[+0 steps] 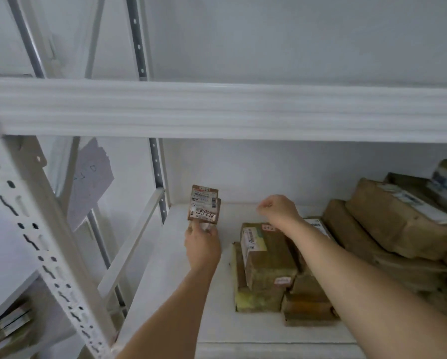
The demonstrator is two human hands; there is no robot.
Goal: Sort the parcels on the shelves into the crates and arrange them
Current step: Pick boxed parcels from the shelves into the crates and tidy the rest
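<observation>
Across the frame at 9 to 3 o'clock, a white steel shelf beam (217, 110), with the white shelf board (217, 320) below it carrying the parcels. No crate in view.

At 3 o'clock on that board, 1 loose heap of large brown taped parcels (398, 224), leaning on one another, long axes running roughly 10 to 4 o'clock.

Nearer centre, at about 5 o'clock, 1 stack of brown cartons (266, 260), long axis 12 to 6 o'clock, top carton bearing a white label; lower cartons touching it on the right, partly hidden by the right forearm.

At about 9 o'clock, 1 pale paper sheet (90, 182) hanging from the upright.

Left of centre, 1 small labelled parcel (204, 207), held upright off the board, long axis 12 to 6 o'clock, label toward the camera, handwritten code upside down along its lower edge. Directly below it, at its 6 o'clock, the left hand (203, 246), fingers curled onto the parcel's bottom edge, pinching it; exact finger placement blurred.

At 3 o'clock from that parcel and apart from it, the right hand (278, 209), fingers curled into a loose fist, gripping nothing visible, hovering above the far end of the stack.

Judged from this: left hand already on the small parcel, so carriage to a crate falls to that arm; right hand nearer the stack, top carton lying just below and toward 6 o'clock of its knuckles, grasp likely across the short axis.
</observation>
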